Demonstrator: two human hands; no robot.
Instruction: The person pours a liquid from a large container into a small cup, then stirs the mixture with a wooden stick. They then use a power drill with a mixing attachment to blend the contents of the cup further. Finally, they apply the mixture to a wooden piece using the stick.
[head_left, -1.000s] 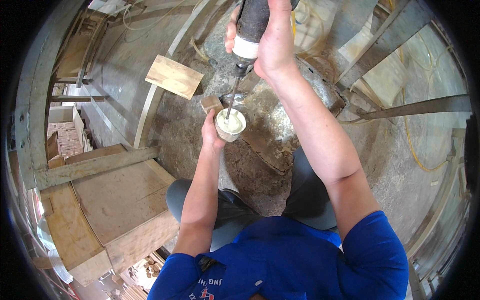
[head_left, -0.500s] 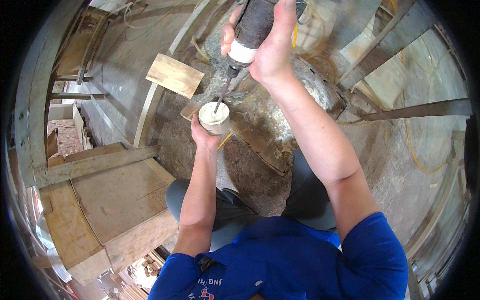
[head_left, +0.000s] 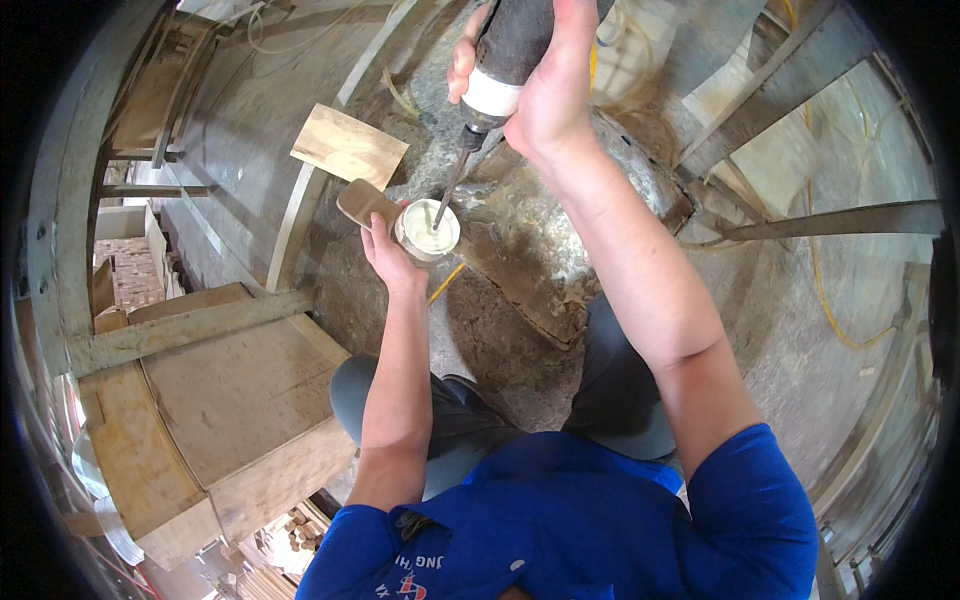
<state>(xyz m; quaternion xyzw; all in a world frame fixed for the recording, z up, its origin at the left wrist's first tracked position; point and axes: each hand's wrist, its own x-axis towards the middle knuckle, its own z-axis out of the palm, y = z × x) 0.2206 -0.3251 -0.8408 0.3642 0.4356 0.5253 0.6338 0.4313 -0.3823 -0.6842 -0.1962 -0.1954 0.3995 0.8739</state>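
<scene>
My left hand [head_left: 393, 264] is closed on a small round cup [head_left: 428, 258], its fingers gripping the left side. Inside the cup is a creamy off-white paste [head_left: 422, 232]. A brown, rounded, flat piece [head_left: 364, 204] juts out to the left of the cup, by my fingertips; whether it is joined to the cup I cannot tell. Higher up, my right hand [head_left: 555, 105] wraps round the dark body of a power drill [head_left: 512, 45] with a white collar. The drill points down and tilts left. Its long thin rod [head_left: 454, 184] reaches into the paste.
Beyond the cup lies a pale wooden board [head_left: 350, 148]. A stained, crusted slab [head_left: 530, 240] covers the floor ahead of my knees. At the left stands a wooden box [head_left: 240, 400]; metal beams [head_left: 780, 85] and a yellow hose [head_left: 822, 290] are on the right.
My left hand has turned the cup and shifted slightly left, so the brown piece shows more fully. The drill has moved slightly right and down, its rod still in the paste.
</scene>
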